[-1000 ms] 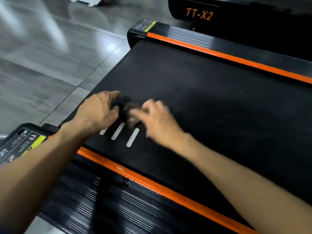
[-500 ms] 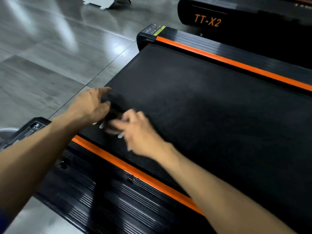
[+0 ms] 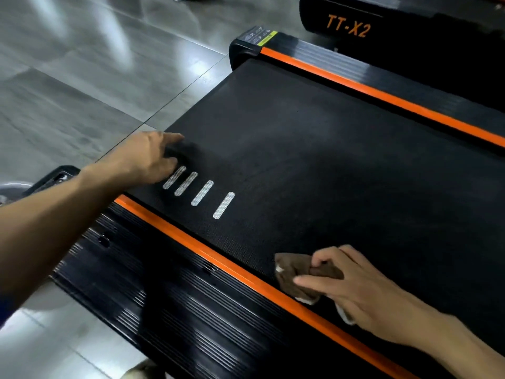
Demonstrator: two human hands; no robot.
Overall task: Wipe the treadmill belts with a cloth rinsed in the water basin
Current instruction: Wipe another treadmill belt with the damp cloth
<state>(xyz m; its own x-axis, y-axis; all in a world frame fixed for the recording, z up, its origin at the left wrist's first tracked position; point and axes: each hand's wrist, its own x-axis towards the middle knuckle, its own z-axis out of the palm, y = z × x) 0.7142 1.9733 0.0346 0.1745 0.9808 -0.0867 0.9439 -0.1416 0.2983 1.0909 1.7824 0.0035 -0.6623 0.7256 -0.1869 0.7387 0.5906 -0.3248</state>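
Lying bunched on the black belt (image 3: 314, 149) just inside the near orange stripe (image 3: 246, 280): a brown cloth (image 3: 295, 269). Pinching and pressing it down, fingers curled over the folds: right hand (image 3: 355, 285). Resting on the belt's end by four white dashes (image 3: 199, 191), fingers loosely bent and holding nothing: left hand (image 3: 147, 160). Sitting beyond on the grey tiled floor (image 3: 82, 77): a second treadmill (image 3: 410, 26).

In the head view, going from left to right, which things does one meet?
basin → left hand → white marks → cloth → right hand
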